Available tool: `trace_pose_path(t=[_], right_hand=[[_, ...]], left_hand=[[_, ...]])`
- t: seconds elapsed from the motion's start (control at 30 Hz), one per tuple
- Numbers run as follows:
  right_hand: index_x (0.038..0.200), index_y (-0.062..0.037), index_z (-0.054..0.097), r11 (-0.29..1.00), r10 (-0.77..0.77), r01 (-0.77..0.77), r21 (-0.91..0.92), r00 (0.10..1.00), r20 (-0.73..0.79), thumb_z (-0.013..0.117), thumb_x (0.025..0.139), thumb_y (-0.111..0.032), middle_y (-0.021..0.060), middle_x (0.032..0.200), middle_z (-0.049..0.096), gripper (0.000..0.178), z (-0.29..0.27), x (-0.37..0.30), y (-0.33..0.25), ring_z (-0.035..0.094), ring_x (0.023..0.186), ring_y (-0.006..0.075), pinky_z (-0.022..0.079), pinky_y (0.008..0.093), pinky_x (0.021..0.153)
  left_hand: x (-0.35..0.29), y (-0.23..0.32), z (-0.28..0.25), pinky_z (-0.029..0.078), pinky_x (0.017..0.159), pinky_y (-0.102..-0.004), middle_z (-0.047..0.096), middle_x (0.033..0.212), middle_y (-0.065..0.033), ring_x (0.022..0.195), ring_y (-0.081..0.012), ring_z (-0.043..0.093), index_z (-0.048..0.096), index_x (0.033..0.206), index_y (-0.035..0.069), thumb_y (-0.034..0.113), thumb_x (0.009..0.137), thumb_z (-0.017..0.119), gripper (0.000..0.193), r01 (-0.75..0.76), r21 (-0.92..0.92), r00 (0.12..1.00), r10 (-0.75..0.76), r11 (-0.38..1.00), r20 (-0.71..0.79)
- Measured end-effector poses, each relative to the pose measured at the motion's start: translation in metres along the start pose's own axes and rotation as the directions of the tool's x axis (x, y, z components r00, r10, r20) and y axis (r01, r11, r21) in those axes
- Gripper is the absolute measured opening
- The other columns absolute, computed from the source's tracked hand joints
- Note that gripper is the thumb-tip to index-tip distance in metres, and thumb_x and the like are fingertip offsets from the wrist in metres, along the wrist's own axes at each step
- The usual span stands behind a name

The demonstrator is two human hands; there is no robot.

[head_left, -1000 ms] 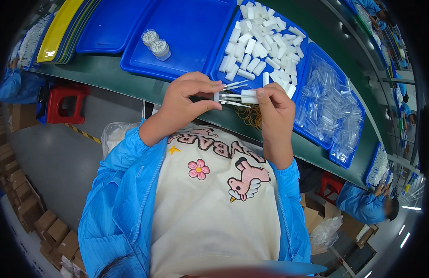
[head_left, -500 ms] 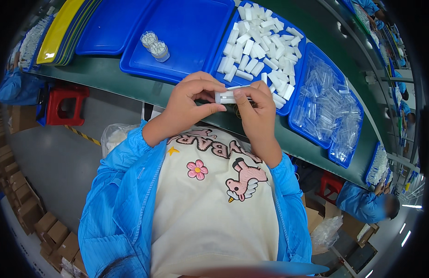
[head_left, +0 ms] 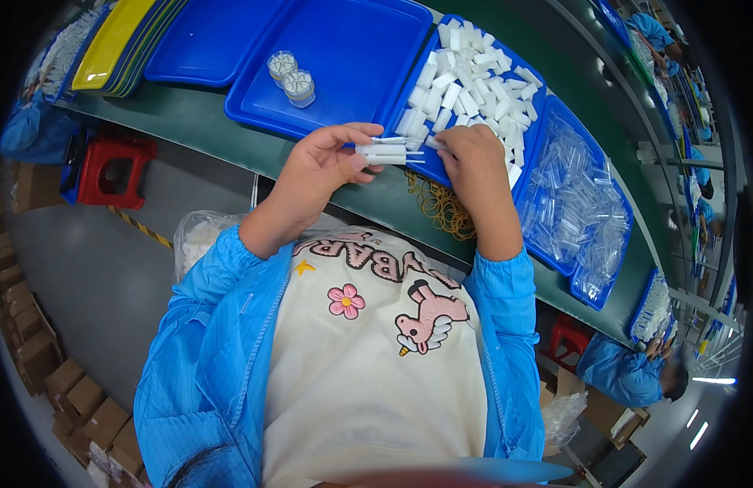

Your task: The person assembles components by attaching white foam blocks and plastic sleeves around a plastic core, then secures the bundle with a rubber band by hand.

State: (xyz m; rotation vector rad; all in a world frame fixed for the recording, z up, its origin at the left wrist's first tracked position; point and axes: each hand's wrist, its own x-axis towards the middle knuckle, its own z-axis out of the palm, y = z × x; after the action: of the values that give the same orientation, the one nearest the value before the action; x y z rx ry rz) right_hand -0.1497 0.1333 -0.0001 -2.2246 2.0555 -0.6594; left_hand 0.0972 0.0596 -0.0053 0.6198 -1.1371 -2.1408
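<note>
My left hand [head_left: 323, 167] is closed around a small bundle of white blocks [head_left: 382, 154], with thin pale strips sticking out past its right end. To the right, my right hand [head_left: 476, 154] reaches over the near edge of a blue tray [head_left: 527, 175] heaped with loose white blocks [head_left: 474, 89]. A white block [head_left: 435, 144] shows at its thumb and fingertips, apart from the bundle. My palm and curled fingers hide part of each held piece.
Two round bundles [head_left: 297, 86] stand in a large blue tray [head_left: 352, 49]. Clear plastic tubes [head_left: 576, 195] fill another tray at right. Yellow-brown rubber bands [head_left: 441, 207] lie near my right wrist. A red stool [head_left: 116, 175] stands left; a co-worker [head_left: 628, 366] sits right.
My right hand has left the held bundle and moved right to the tray of white blocks. My left hand has shifted slightly left with the bundle, and the rubber bands are uncovered.
</note>
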Motion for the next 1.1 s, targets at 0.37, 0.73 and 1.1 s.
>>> trace_pose_path(t=[0.37, 0.73, 1.1], right_hand=[[0.100, 0.0048, 0.064, 0.261, 0.446, -0.173, 0.950, 0.894, 0.040, 0.063, 0.081, 0.013, 0.0113, 0.110, 0.058, 0.021, -0.006, -0.029, -0.017, 0.059, 0.086, 0.0122, 0.050, 0.0223, 0.069], [0.103, 0.0062, 0.066, 0.260, 0.425, -0.249, 0.933, 0.897, 0.121, 0.066, 0.081, 0.012, 0.0122, 0.109, 0.062, 0.023, -0.019, -0.035, -0.031, 0.062, 0.090, 0.0133, 0.052, 0.0234, 0.075], [0.096, -0.0018, 0.072, 0.569, 0.250, -0.260, 0.780, 0.958, 0.137, 0.074, 0.077, -0.001, 0.0099, 0.100, 0.070, 0.019, -0.013, -0.024, -0.055, 0.065, 0.088, 0.0172, 0.050, 0.0269, 0.073]], left_hand=[[0.000, 0.003, 0.002, 0.048, 0.100, -0.0322, 0.054, 0.135, -0.0179, 0.119, -0.0219, 0.056, 0.059, 0.115, 0.000, -0.007, 0.089, 0.055, 0.027, -0.034, 0.129, 0.999, 0.035, 0.991, -0.001], [0.001, -0.004, -0.002, 0.052, 0.095, -0.0324, 0.057, 0.130, -0.0203, 0.113, -0.0237, 0.061, 0.065, 0.114, -0.003, -0.016, 0.080, 0.062, 0.037, -0.236, 0.366, 0.971, 0.205, 0.900, 0.123], [-0.001, -0.006, 0.003, 0.055, 0.091, -0.0310, 0.059, 0.129, -0.0180, 0.108, -0.0214, 0.064, 0.067, 0.113, -0.002, -0.012, 0.080, 0.066, 0.035, -0.231, 0.465, 0.970, 0.163, 0.855, 0.182]])
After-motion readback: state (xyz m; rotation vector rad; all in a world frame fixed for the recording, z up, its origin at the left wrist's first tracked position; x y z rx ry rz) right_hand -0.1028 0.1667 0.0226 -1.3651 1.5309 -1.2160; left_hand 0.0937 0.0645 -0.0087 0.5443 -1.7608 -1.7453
